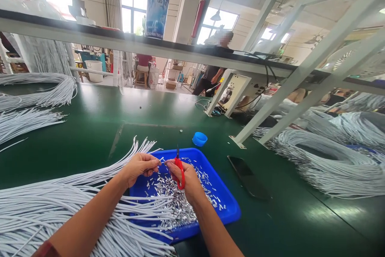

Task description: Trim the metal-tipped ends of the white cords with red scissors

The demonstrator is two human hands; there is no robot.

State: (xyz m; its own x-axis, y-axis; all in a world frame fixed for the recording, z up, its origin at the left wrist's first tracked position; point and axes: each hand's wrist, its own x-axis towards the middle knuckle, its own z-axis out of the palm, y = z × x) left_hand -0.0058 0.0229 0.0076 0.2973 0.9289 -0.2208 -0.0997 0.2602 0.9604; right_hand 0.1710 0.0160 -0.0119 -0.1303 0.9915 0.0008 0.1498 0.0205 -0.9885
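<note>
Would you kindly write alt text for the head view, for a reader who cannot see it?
Two hands meet over a blue tray of small metal pieces: the left hand pinches a cord end, the right hand holds red scissors. White cords fan across the green table; a phone and blue cap lie nearby.

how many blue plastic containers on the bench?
2. The blue tray sits under both hands, left hand pinching a white cord, right hand holding red scissors. A small blue cup stands just beyond the tray. The cord piles at right may hide more.
</note>
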